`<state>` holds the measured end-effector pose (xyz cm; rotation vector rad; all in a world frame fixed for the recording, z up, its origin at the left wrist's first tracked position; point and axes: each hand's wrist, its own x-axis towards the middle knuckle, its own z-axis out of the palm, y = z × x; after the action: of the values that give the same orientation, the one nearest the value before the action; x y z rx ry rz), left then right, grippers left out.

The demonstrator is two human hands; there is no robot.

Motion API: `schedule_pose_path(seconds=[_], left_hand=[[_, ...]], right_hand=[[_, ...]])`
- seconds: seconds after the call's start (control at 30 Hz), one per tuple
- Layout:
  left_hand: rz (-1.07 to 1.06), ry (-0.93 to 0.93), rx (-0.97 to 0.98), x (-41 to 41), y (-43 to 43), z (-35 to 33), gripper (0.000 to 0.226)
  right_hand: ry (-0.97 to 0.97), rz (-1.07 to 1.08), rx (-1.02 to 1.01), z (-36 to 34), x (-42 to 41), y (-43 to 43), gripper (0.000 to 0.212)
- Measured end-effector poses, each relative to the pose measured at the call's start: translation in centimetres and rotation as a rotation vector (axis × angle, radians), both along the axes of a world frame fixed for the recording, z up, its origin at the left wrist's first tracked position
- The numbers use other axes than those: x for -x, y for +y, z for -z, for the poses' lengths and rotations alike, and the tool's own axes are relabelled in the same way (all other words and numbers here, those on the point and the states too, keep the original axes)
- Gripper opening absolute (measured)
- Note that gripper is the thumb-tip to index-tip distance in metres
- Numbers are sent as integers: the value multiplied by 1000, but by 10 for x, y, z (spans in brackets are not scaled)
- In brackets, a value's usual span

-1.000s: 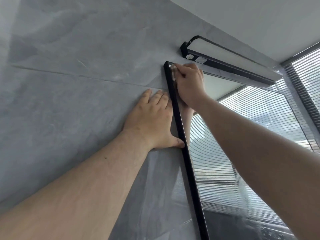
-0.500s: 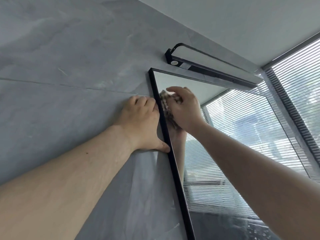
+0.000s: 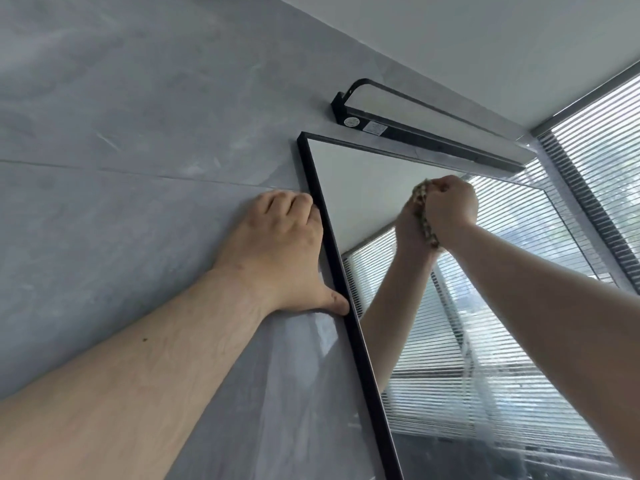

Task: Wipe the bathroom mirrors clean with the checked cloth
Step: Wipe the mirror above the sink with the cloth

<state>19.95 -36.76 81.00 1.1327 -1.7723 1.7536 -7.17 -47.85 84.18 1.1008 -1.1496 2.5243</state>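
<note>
The wall [image 3: 145, 109] is faced with large grey tiles of marbled pattern, pale streaks running through them, and a thin grout line [image 3: 138, 173] crosses it at a slight slant. Lower down the tile surface shows a glossy sheen. Above, a plain white ceiling [image 3: 485, 39] meets the wall along a straight edge. A long black wall lamp [image 3: 426, 124] with a pale diffuser is fixed high on the wall, a small round button and a label on its underside. At the right, a window [image 3: 602, 188] with a dark frame is covered by white horizontal blinds, and daylight comes through the slats.
</note>
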Motion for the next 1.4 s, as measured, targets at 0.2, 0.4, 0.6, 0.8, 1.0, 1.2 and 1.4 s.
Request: schedule_pose_path(seconds=[0.2,0.4,0.6,0.8,1.0,1.2,1.4], left_hand=[[14,9,-18,-1,1,1,135],[8,6,-21,0,4,2,134],[14,5,-15,-1,3,3,134],[18,5,-6,-1,-1,2,134],[27,11,-1,-1,-3,2,136],[16,19,-4,0,-1,1,136],[-3,21,-20,1,4,2,139]], right_hand=[[3,9,17,-10,-7,1,24],[436,-1,273,-48,-85,26,17],[398,43,268,-60,-68,21,17],[137,13,128,-54,-8,-5,20],[74,-53,60,-41,33,-21,21],[150,-55,76,-36,19,-14,25],[420,-58,184,-37,-47,17,25]])
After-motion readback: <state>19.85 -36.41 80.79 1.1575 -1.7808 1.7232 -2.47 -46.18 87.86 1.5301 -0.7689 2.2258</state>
